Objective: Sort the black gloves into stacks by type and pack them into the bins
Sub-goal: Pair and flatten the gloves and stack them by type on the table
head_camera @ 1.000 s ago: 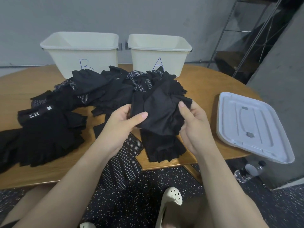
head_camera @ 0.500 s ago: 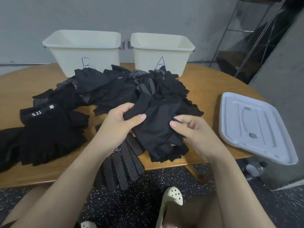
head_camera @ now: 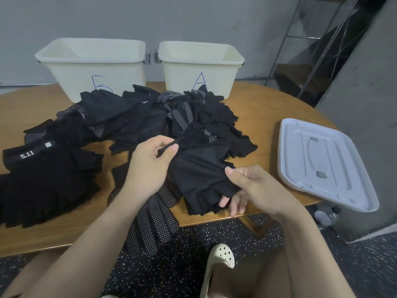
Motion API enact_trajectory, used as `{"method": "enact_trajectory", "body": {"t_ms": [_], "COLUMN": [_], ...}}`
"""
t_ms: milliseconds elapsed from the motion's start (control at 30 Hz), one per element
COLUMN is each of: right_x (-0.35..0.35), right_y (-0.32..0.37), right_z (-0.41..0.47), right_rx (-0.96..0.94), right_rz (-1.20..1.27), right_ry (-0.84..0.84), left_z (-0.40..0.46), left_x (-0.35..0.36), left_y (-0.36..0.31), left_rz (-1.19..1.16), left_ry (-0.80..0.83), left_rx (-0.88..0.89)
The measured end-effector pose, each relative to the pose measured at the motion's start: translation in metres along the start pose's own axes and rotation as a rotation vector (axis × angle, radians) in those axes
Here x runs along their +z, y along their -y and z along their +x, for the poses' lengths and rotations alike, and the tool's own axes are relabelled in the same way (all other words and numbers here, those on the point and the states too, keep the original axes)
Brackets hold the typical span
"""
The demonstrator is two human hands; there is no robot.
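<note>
A plain black fingerless glove (head_camera: 199, 175) lies on a small stack near the table's front edge. My left hand (head_camera: 150, 166) pinches its cuff end between thumb and forefinger. My right hand (head_camera: 251, 188) grips its finger end, thumb on top and fingers underneath. Behind them spreads a jumbled heap of black gloves (head_camera: 171, 119). A stack of "5.11" fingerless gloves (head_camera: 43, 179) sits at the left. Dotted-palm gloves (head_camera: 152, 220) hang over the front edge. Two cream bins stand at the back, bin B (head_camera: 94, 67) on the left and bin A (head_camera: 202, 65) on the right.
A grey plastic lid (head_camera: 322, 162) lies upside down at the table's right end, overhanging the edge. The wooden table (head_camera: 257, 108) is oval. A metal rack (head_camera: 311, 50) stands at the back right. My foot in a cream clog (head_camera: 219, 259) shows below the table.
Both hands have lowered the plain black glove from the air onto the small stack near the front edge. My right hand has shifted down to its finger end.
</note>
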State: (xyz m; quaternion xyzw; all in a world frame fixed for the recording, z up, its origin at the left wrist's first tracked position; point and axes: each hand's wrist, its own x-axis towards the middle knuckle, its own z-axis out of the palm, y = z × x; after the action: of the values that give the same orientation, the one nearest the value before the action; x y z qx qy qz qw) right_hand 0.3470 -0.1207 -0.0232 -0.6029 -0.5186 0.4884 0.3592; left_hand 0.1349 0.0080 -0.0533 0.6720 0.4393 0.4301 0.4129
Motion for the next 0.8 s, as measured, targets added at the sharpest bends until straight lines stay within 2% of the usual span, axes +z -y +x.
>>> {"method": "enact_trajectory", "body": {"t_ms": [133, 300, 433, 800], "right_x": [-0.004, -0.001, 0.000, -0.007], "right_y": [-0.005, -0.005, -0.013, -0.019], "right_z": [0.000, 0.002, 0.010, 0.009], "right_rx": [0.026, 0.010, -0.050, -0.033], "right_rz": [-0.053, -0.315, -0.344, -0.318], "right_ry": [-0.007, -0.111, -0.193, -0.252], "left_z": [0.002, 0.001, 0.001, 0.003], "left_x": [0.004, 0.006, 0.009, 0.016], "left_y": [0.001, -0.002, 0.000, -0.002], "left_rz": [0.108, 0.267, 0.303, 0.297], "left_ry": [0.012, 0.060, 0.083, 0.086], "left_rx": [0.018, 0.039, 0.027, 0.086]}}
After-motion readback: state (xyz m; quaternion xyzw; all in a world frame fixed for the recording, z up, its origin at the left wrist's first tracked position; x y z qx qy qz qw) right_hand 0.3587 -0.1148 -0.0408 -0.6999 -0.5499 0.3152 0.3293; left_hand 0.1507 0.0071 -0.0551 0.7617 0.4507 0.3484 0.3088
